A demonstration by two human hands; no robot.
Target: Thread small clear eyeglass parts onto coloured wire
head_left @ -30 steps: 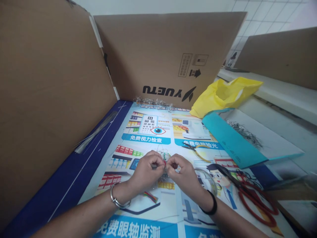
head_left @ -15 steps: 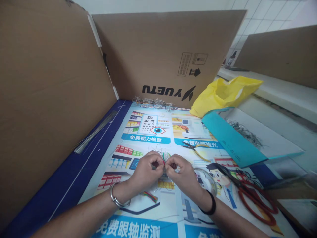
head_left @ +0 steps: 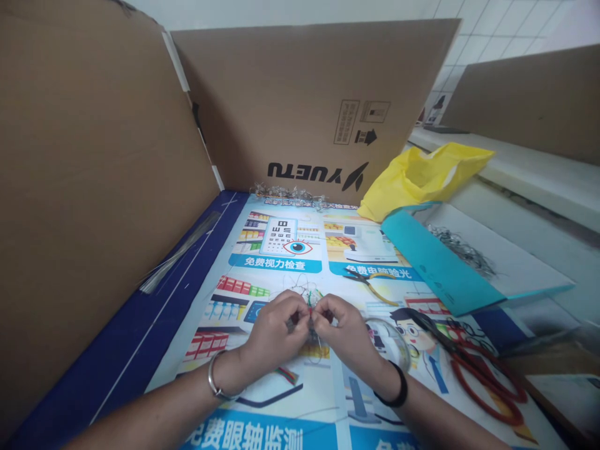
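Head view: two brown cardboard panels are stood up around the work surface, one tall along the left and one across the back, with "YUETU" printed upside down near its lower edge. Between them, the surface is covered by a printed poster, edged with dark blue on the left. At the right, a teal box is laid open, and a tangle of thin wire is held inside it. Behind that box, a crumpled yellow bag is set.

Over the middle of the poster, the left hand and the right hand are brought close together, thumb and fingers of each pinched at one small red piece; its shape is mostly hidden by the fingertips. A metal bracelet is worn on the left wrist and a black band on the right.

Red-handled scissors are laid at the right, near a clear ring partly hidden by the right hand. Straight wires are bunched along the left panel. Yellow-handled pliers are placed beyond the right hand. Fine loose wires are seen just behind the fingertips, and a short multicoloured strip is left near the left wrist.
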